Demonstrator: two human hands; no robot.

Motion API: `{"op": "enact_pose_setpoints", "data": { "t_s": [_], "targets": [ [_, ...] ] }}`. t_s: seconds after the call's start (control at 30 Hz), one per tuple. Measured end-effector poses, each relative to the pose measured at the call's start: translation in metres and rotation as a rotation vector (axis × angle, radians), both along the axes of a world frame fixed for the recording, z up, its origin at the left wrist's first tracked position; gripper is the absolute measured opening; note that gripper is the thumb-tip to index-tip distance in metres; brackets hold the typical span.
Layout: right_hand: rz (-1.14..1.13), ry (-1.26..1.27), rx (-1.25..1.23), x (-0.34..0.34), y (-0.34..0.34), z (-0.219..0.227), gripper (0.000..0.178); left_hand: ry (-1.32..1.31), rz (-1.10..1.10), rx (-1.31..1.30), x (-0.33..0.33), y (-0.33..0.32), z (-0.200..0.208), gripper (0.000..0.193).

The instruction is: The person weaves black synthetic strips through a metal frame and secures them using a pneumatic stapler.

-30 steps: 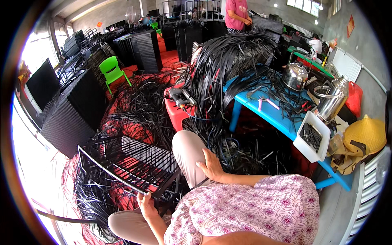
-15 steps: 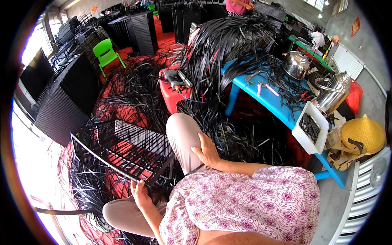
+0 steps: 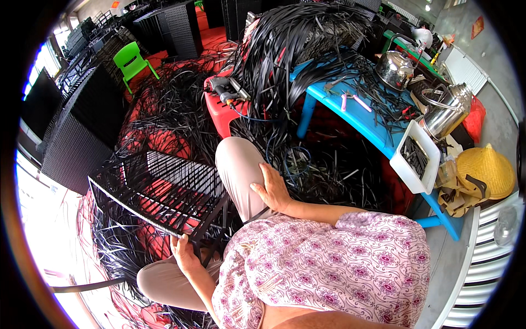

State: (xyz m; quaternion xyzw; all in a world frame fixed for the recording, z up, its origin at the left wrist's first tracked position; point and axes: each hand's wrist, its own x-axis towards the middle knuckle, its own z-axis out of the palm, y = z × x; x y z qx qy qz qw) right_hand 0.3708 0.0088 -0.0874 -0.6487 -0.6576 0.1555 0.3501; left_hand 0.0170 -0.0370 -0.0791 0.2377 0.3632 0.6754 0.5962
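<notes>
Between my legs and to the left stands a black frame (image 3: 219, 213) strung with dark flat strips, like a partly woven chair or basket. Its pale-edged rim runs along the near side. At the rim's near corner my left hand (image 3: 185, 253) is closed on the frame, fingers over the edge and partly hidden. On my right knee rests my right hand (image 3: 275, 192), its thumb apart from the fingers and nothing in it. Loose black strips (image 3: 109, 241) lie in tangles around the frame.
A red stool (image 3: 220, 112) carries a pneumatic stapler-like tool (image 3: 224, 90) with a hose. To the right, a blue table (image 3: 329, 104) holds strips, a white tray (image 3: 402, 171) and metal kettles (image 3: 394, 70). A green chair (image 3: 131, 63) and dark woven panels (image 3: 104, 131) stand left.
My view has tilted slightly, so the surroundings sit a little higher and further left. Both hands keep their places, the left at the frame's rim and the right on the knee.
</notes>
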Motion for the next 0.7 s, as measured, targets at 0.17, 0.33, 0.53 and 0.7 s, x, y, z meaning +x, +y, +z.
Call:
{"op": "enact_pose_setpoints", "data": {
  "t_s": [0.17, 0.33, 0.53, 0.7],
  "targets": [
    [-0.006, 0.007, 0.002, -0.0006, 0.0006, -0.0021, 0.08, 0.005, 0.011, 0.011, 0.0019, -0.0002, 0.0036, 0.053],
    [-0.002, 0.01, 0.005, 0.0001, -0.001, 0.0004, 0.079, 0.019, 0.026, 0.001, 0.0056, 0.0, 0.0068, 0.054],
    [-0.001, 0.007, 0.004, 0.0007, -0.0008, 0.0016, 0.08, 0.021, 0.004, 0.016, 0.0034, 0.0013, 0.0056, 0.053],
    [0.001, 0.009, -0.013, -0.0011, -0.0012, 0.0033, 0.08, 0.009, 0.004, 0.028, 0.0018, -0.001, 0.0041, 0.053]
  ]
}}
